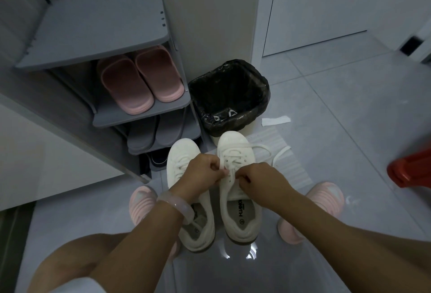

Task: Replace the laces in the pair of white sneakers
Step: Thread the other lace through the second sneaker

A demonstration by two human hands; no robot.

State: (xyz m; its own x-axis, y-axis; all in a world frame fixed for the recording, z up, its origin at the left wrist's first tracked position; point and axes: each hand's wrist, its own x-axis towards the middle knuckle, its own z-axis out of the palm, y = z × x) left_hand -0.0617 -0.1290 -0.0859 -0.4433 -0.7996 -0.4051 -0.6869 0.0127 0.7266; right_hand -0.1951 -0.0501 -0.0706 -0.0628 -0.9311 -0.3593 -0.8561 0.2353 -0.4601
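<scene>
Head view, centre of frame: two white sneakers (211, 190) side by side on the floor (349, 110); left hand (203, 170) and right hand (261, 179) each pinch the lace (229, 166) over the right-hand sneaker (238, 190); bin (229, 96) above
</scene>
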